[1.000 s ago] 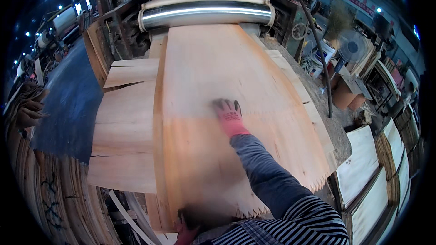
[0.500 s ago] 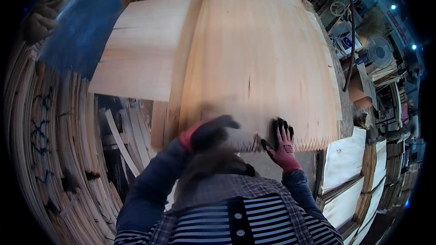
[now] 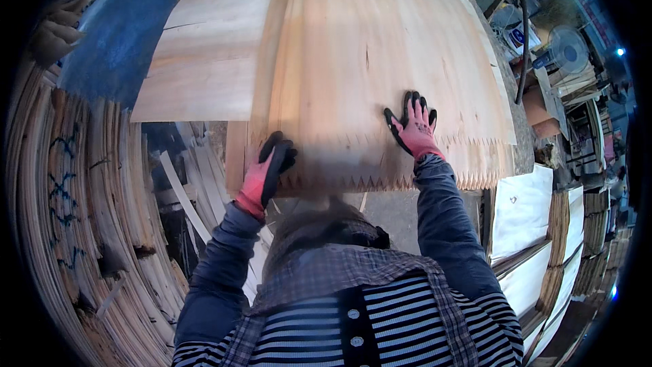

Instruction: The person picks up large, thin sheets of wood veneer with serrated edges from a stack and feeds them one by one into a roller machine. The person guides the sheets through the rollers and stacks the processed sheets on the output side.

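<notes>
A large thin sheet of wood veneer (image 3: 380,47) lies flat in front of me, its near edge cut in a zigzag of small teeth. My left hand (image 3: 266,173), in a red and black glove, grips the sheet's near left corner with its fingers curled over the edge. My right hand (image 3: 413,126), gloved the same, lies flat on top of the sheet near the toothed edge, fingers spread. Under this sheet lies more veneer, and a second stack (image 3: 204,61) sticks out to the left.
Tall stacks of veneer edges (image 3: 81,217) curve along the left. Loose wood strips (image 3: 183,190) lie below the bench. A blue surface (image 3: 122,27) is at upper left. White and brown board stacks (image 3: 536,231) stand at right, with a fan (image 3: 567,47) and machinery behind.
My view has tilted down toward the sheet's near edge. My right hand drew back from mid-sheet to the toothed edge. My left hand came up and took hold of the near left corner.
</notes>
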The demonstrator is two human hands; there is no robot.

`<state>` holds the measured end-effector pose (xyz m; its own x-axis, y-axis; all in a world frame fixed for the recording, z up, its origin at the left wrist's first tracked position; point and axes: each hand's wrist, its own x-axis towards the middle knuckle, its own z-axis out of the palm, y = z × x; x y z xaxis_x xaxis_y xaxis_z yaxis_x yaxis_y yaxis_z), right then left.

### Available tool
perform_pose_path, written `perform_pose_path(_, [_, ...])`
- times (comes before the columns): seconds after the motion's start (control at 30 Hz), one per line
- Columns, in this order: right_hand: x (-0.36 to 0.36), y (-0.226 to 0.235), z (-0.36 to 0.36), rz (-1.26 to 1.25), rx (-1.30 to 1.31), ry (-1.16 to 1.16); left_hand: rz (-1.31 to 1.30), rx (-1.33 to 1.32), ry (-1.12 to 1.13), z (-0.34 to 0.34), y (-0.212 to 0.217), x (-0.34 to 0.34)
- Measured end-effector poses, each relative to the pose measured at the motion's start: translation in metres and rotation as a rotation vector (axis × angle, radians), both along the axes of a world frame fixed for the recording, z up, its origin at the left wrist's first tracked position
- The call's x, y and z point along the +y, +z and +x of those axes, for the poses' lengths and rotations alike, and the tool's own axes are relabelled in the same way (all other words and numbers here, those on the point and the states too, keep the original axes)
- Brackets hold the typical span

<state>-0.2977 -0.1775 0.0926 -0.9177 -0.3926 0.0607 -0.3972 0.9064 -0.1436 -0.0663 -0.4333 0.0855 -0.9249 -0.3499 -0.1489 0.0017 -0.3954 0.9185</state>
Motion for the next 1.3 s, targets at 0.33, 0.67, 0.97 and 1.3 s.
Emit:
perform_pose_path(0.33, [-0.025, 0.005, -0.025, 0.122, -0.114, 0.04, -1.367, -0.563, 0.013, -0.001, -0.001, 0.05])
perform_pose_path(0.67, [-0.043, 0.02, -0.066, 0.073, -0.135, 0.2, -0.89, -0.649, -0.008, -0.047, 0.049, 0.072])
perform_pose_path(0.97, [-0.111, 0.027, -0.161, -0.07, -0.021, 0.213, -0.243, -0.482, 0.109, -0.033, -0.031, 0.027])
perform_pose_path(1.3, [-0.058, 0.072, -0.056, -0.143, -0.054, 0.618, -0.321, -0.381, -0.044, -0.034, -0.028, 0.014])
